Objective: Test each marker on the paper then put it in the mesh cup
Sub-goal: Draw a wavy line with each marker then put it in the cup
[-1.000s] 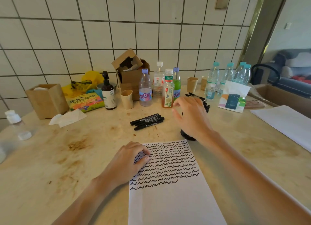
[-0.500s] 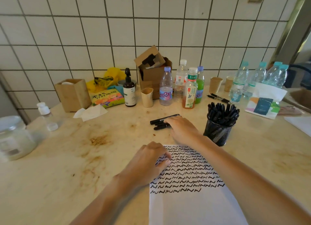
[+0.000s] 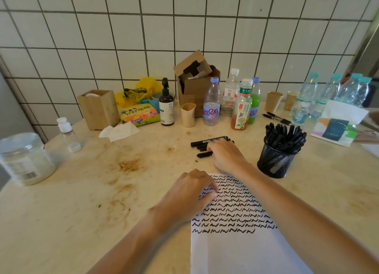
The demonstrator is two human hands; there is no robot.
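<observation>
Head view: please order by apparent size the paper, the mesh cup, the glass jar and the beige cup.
1. paper, largest, also nearest the camera
2. glass jar
3. mesh cup, close to the jar in size
4. beige cup, smallest

mesh cup (image 3: 275, 165): black wire mesh | paper (image 3: 242, 251): matt white | table (image 3: 82, 202): smooth, stained

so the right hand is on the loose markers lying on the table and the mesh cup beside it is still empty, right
Not quite. The head view shows the mesh cup packed full of black markers, not empty. The rest holds: the right hand is on the loose markers lying on the table.
</observation>
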